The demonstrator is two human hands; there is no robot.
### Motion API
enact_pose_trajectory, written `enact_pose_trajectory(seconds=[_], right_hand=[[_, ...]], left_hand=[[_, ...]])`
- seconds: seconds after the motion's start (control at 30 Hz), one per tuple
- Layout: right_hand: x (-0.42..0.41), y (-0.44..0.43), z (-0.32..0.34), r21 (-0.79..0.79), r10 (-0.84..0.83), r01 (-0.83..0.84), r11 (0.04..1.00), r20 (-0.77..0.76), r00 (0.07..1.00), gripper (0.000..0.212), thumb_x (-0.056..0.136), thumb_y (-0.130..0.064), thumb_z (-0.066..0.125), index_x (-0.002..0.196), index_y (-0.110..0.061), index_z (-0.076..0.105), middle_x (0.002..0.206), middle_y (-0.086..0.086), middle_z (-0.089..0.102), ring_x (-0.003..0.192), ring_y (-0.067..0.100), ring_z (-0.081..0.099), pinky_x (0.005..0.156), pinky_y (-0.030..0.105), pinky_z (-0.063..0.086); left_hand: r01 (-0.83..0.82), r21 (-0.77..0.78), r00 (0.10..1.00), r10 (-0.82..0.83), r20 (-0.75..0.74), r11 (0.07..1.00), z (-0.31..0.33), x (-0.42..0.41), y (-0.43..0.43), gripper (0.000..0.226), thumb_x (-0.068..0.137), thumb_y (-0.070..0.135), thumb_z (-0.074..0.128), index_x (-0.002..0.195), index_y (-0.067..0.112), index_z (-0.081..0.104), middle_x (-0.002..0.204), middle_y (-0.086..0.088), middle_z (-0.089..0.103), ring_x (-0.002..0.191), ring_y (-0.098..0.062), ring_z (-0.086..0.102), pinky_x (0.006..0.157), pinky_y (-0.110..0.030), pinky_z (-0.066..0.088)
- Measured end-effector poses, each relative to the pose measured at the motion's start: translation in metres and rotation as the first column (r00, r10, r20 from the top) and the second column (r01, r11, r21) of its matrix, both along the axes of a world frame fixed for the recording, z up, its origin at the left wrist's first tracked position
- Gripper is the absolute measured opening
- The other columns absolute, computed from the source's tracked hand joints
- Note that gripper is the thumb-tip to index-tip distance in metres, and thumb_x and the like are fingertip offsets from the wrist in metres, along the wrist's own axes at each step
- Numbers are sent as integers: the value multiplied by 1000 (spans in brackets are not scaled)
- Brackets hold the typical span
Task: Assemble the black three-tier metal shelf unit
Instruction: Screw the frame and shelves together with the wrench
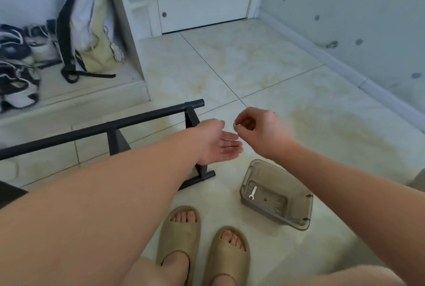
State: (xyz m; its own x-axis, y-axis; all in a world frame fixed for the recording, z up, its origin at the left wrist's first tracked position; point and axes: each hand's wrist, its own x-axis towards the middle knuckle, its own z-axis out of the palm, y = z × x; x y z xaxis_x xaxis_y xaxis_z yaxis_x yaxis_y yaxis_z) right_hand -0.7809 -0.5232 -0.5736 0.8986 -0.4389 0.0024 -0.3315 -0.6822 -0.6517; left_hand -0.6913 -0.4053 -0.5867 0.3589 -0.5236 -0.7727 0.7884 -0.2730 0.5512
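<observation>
Left hand point(218, 145) is palm up with fingers released and straight, up-left of the grey plastic tub point(284, 183) on the floor. Right hand point(262, 129), over the tub's far side, has its fingers pinching a tiny part point(234, 125) too small to identify. Black shelf frame point(110, 127) lies on the floor left of the tub, and a small wrench point(253, 193) sits inside the tub.

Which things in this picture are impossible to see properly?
1. Head view: tiny piece pinched by fingers of the right hand, too small and half covered; its kind is unclear.
2. Head view: black metal shelf frame, cut off by the left edge; the left forearm hides its lower part.
3. Head view: translucent grey plastic box, dark speck inside too small to identify.
</observation>
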Motion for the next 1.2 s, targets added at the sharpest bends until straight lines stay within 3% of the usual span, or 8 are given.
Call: enact_pose_trajectory(seconds=[0.23, 0.37, 0.47, 0.7, 0.83, 1.03, 1.13, 1.2], right_hand=[[28, 37, -18, 67, -39, 39, 997, -6, 999, 13, 95, -16, 59, 101, -25, 67, 85, -16, 63, 79, 9, 60, 60, 8, 41], [31, 29, -45, -68, 68, -89, 994, -263, 962, 31, 98, -23, 59, 129, -18, 60, 119, -3, 64, 110, 19, 60, 84, 27, 47], [37, 23, -55, -89, 176, -227, 970, -389, 904, 49, 98, -31, 62, 144, -17, 49, 138, 1, 54, 126, 22, 51, 103, 32, 41], [58, 19, -67, -84, 177, -235, 968, -433, 884, 42, 95, -39, 67, 131, -17, 64, 120, 5, 63, 103, 22, 58, 84, 32, 46], [47, 22, -65, -49, 189, -231, 972, -429, 883, 33, 91, -38, 72, 116, -16, 70, 97, -3, 58, 89, 17, 54, 63, 20, 38], [-7, 59, -59, 17, 195, -220, 975, -529, 826, 33, 92, -41, 69, 111, -14, 64, 98, -2, 57, 90, 19, 54, 73, 29, 40], [-47, 87, -57, 95, 158, -127, 987, -524, 837, 32, 93, -39, 69, 109, -13, 61, 95, -1, 58, 89, 21, 56, 73, 30, 42], [-71, 107, -54, 107, 158, -119, 987, -546, 823, 34, 93, -39, 69, 109, -11, 62, 98, 3, 62, 89, 21, 57, 74, 32, 45]], left_hand=[[-167, 76, 986, 165, 36, 983, -1, 22, 45, 39, 106, 22, 34, 96, -1, 64, 82, -12, 64, 64, -18, 58, 52, -24, 47], [-133, 238, 969, 76, 235, 962, -15, 40, 58, 19, 97, 11, 47, 85, 7, 61, 74, -6, 57, 56, -14, 49, 47, -21, 39], [15, 562, 706, -407, 580, 827, -34, 54, 61, 17, 90, 12, 52, 74, 10, 51, 68, -4, 49, 56, -17, 44, 49, -23, 33], [202, 873, 108, -896, 430, 444, -45, 53, 64, 38, 105, 34, 40, 73, 14, 46, 78, -4, 51, 81, -25, 55, 69, -35, 45], [298, 887, 90, -936, 341, 352, -33, 51, 65, 39, 105, 35, 43, 79, 7, 47, 80, -3, 50, 82, -24, 51, 73, -33, 40], [396, 906, 10, -987, 161, 152, 0, 9, 81, 31, 103, 25, 48, 77, 10, 56, 69, -6, 52, 59, -20, 50, 67, -30, 42], [421, 887, 78, -982, 170, 187, -14, -20, 101, 26, 99, 27, 50, 84, 10, 61, 99, -13, 65, 85, -28, 61, 82, -33, 47], [387, 876, 157, -957, 244, 287, -26, -44, 121, 27, 98, 27, 50, 78, 9, 56, 92, -8, 62, 80, -24, 57, 75, -33, 45]])
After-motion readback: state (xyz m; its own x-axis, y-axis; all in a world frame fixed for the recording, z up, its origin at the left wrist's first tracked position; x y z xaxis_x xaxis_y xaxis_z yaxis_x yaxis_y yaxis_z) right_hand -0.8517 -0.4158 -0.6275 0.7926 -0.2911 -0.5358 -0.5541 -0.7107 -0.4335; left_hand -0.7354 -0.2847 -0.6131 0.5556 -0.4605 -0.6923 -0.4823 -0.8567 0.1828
